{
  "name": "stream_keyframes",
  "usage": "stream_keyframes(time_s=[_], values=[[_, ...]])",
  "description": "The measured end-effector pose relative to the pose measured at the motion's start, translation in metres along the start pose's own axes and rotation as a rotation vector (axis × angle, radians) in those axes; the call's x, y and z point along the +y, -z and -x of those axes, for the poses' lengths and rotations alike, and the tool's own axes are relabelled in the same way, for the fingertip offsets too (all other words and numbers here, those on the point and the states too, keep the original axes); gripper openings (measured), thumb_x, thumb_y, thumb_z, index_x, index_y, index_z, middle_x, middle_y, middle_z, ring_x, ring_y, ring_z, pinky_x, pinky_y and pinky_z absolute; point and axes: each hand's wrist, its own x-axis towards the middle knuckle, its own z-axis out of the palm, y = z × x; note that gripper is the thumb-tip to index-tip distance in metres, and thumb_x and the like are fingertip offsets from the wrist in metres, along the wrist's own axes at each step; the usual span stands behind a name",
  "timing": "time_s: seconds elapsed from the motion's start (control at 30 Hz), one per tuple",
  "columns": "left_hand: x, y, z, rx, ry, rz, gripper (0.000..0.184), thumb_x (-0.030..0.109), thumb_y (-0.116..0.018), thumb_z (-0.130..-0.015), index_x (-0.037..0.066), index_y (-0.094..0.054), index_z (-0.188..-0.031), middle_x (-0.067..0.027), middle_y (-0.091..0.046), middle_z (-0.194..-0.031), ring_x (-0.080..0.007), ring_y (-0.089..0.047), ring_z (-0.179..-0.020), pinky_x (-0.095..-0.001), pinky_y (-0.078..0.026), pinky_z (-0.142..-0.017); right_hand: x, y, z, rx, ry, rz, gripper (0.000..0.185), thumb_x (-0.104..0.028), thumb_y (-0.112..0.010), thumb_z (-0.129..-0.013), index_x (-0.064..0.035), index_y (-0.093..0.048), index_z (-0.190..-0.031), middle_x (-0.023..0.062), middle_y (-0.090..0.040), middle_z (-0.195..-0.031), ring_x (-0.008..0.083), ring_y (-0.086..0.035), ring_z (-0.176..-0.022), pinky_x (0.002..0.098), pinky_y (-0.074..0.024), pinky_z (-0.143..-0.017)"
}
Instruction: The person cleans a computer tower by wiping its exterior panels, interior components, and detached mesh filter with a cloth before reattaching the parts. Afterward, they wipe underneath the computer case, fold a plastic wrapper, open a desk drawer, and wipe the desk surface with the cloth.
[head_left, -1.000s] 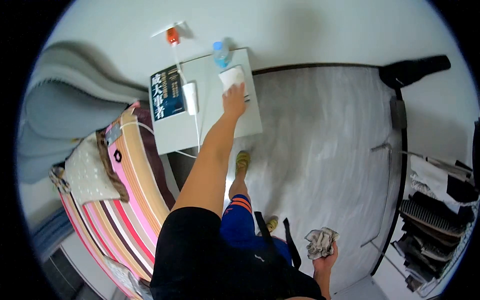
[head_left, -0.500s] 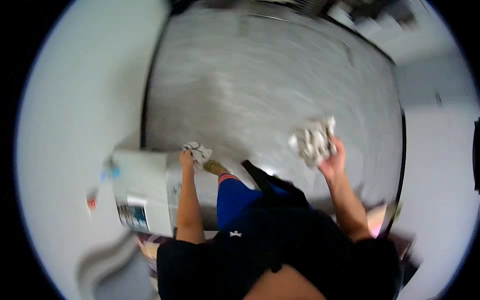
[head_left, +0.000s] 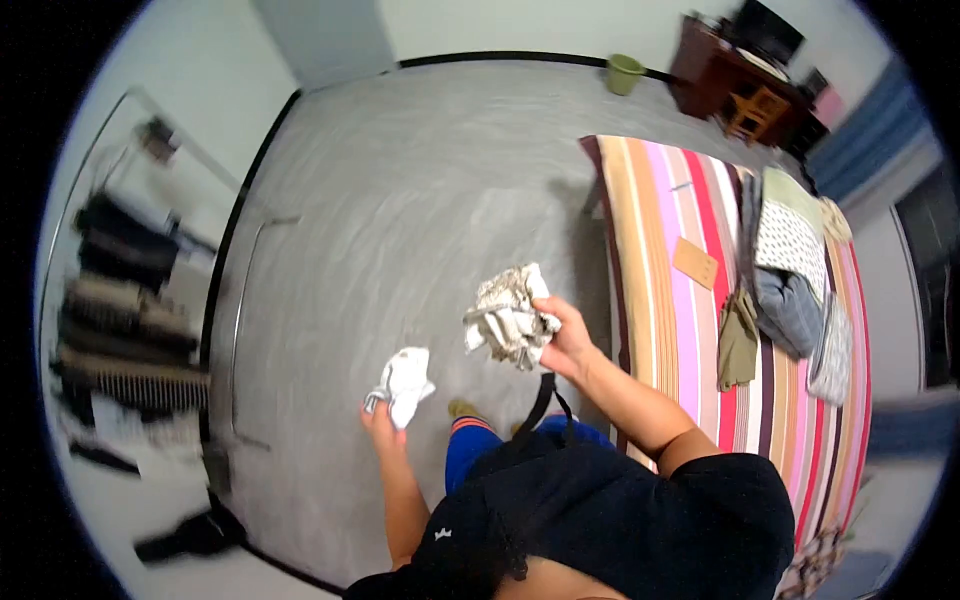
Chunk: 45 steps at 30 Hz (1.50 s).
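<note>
My left hand (head_left: pixel 383 428) is closed on a small white cloth (head_left: pixel 403 385) with a grey band at its lower left edge. The cloth sticks up past the fingertips, and its exact kind cannot be made out. Higher and to the right, my right hand (head_left: pixel 570 340) grips a crumpled bundle of white and grey-brown patterned cloth (head_left: pixel 510 318), thumb on top and the other fingers partly hidden under it. Both cloths are held above the grey floor, apart from each other.
To my right stands a bed (head_left: pixel 640 300) with a striped cover, bearing folded bedding (head_left: pixel 790 235), an olive garment (head_left: pixel 739 340) and a brown card (head_left: pixel 695 262). A clothes rack (head_left: pixel 240 310) stands left. Farther off are a green bin (head_left: pixel 624 74) and a wooden desk (head_left: pixel 698 62).
My view has turned from a white appliance and bare walls to the bed and clothes rack. Both hands keep their cloths, and the right one is now closer to the left.
</note>
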Motion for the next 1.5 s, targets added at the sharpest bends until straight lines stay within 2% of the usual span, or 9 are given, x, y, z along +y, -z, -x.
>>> stream_keyframes(time_s=[0.17, 0.33, 0.57, 0.73, 0.83, 1.1, 1.33, 1.43, 1.5], values=[[-0.012, -0.012, -0.053, -0.043, -0.009, -0.036, 0.024, -0.004, -0.046, -0.074, -0.005, -0.054, -0.097, -0.0110, -0.057, -0.088, -0.0236, -0.058, -0.090, -0.0349, -0.052, -0.078, -0.005, 0.040, -0.017, 0.128, 0.128, -0.082, 0.044, -0.025, -0.051, -0.082, -0.0002, -0.049, -0.119, 0.0179, -0.056, -0.117, 0.0327, -0.055, -0.106, 0.0469, -0.0409, -0.095], [-0.006, -0.139, -0.243, -0.185, 0.033, -0.303, 0.011, 0.005, -0.050, -0.078, -0.001, -0.058, -0.083, -0.0073, -0.056, -0.081, -0.0157, -0.054, -0.075, -0.0275, -0.044, -0.064, -0.147, 0.018, -0.140, 0.253, 0.423, -0.075, 0.040, -0.024, -0.048, -0.087, -0.0007, -0.048, -0.119, 0.0157, -0.056, -0.117, 0.0284, -0.054, -0.107, 0.0426, -0.0420, -0.094], [0.040, -0.484, -0.409, -0.861, -0.099, -0.922, 0.024, 0.019, -0.072, -0.071, 0.005, -0.052, -0.069, 0.0003, -0.053, -0.064, -0.0081, -0.046, -0.061, -0.0255, -0.037, -0.056, -0.330, -0.014, -0.299, 0.679, 0.835, 1.013, 0.017, -0.015, -0.058, -0.084, -0.0024, -0.058, -0.096, 0.0058, -0.060, -0.089, 0.0149, -0.057, -0.083, 0.0290, -0.0448, -0.073], [-0.013, -0.659, -0.454, -1.087, -0.228, -0.866, 0.021, 0.008, -0.068, -0.066, 0.005, -0.054, -0.081, -0.0020, -0.057, -0.071, -0.0106, -0.050, -0.067, -0.0271, -0.042, -0.060, -0.480, 0.011, -0.393, 0.983, 0.702, 1.789, 0.024, -0.016, -0.061, -0.080, -0.0038, -0.053, -0.099, 0.0082, -0.058, -0.076, 0.0134, -0.054, -0.071, 0.0282, -0.0446, -0.064], [-0.034, -0.729, -0.477, -1.170, -0.337, -0.924, 0.018, 0.006, -0.066, -0.068, 0.005, -0.055, -0.082, -0.0041, -0.056, -0.069, -0.0113, -0.052, -0.066, -0.0275, -0.044, -0.061, -0.581, 0.047, -0.450, 0.960, 0.594, 1.605, 0.029, -0.022, -0.062, -0.075, -0.0035, -0.052, -0.094, 0.0144, -0.060, -0.079, 0.0248, -0.058, -0.073, 0.0347, -0.0461, -0.068], [-0.031, -0.911, -0.526, -1.365, -0.119, -1.241, 0.024, 0.013, -0.065, -0.073, 0.007, -0.061, -0.097, -0.0028, -0.057, -0.065, -0.0110, -0.053, -0.061, -0.0273, -0.042, -0.058, -0.782, 0.060, -0.575, 0.784, 0.228, 1.624, 0.026, -0.018, -0.062, -0.078, -0.0047, -0.047, -0.095, 0.0130, -0.059, -0.078, 0.0169, -0.057, -0.070, 0.0310, -0.0446, -0.062], [-0.075, -1.147, -0.569, -1.687, -0.140, -1.166, 0.044, 0.027, -0.065, -0.077, 0.013, -0.054, -0.117, -0.0111, -0.064, -0.076, -0.0236, -0.060, -0.073, -0.0330, -0.046, -0.069, -0.935, 0.094, -0.652, 0.806, 0.419, 1.202, 0.015, -0.008, -0.056, -0.085, -0.0092, -0.046, -0.096, 0.0027, -0.056, -0.070, 0.0094, -0.050, -0.055, 0.0244, -0.0396, -0.049], [-0.112, -1.237, -0.564, -1.931, -0.164, -1.105, 0.056, 0.030, -0.066, -0.076, 0.013, -0.046, -0.126, -0.0162, -0.063, -0.082, -0.0309, -0.061, -0.078, -0.0367, -0.046, -0.073, -0.965, 0.090, -0.658, 1.144, 0.703, 1.851, 0.012, -0.007, -0.055, -0.085, -0.0085, -0.048, -0.094, 0.0015, -0.056, -0.069, 0.0079, -0.049, -0.054, 0.0226, -0.0380, -0.048], [-0.135, -1.308, -0.559, -2.081, -0.135, -1.057, 0.066, 0.030, -0.068, -0.074, 0.012, -0.039, -0.131, -0.0198, -0.062, -0.087, -0.0346, -0.060, -0.081, -0.0389, -0.046, -0.075, -0.998, 0.095, -0.664, 1.196, 0.684, 1.705, 0.011, -0.006, -0.054, -0.085, -0.0072, -0.049, -0.094, 0.0007, -0.056, -0.069, 0.0069, -0.050, -0.057, 0.0209, -0.0371, -0.049]])
